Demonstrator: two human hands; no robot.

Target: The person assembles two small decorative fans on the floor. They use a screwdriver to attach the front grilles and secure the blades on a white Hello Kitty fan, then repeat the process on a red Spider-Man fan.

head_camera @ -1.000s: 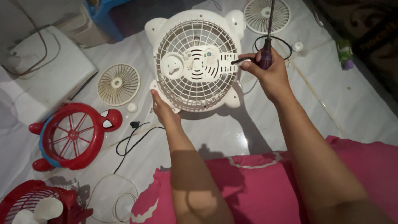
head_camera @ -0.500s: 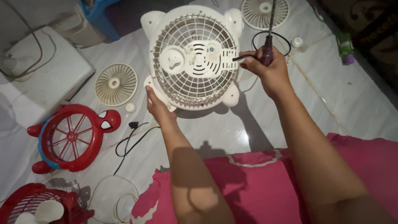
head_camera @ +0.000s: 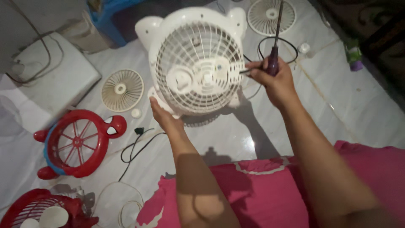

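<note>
White fan housing [head_camera: 196,63] held up over the floor [head_camera: 236,131].
Left hand [head_camera: 162,114] cups its base; right hand [head_camera: 272,78] fingers clench a purple-handled screwdriver [head_camera: 274,50].

glossy white tiled floor [head_camera: 236,135] (dimly lit), blue stool [head_camera: 110,12] behind.
</note>
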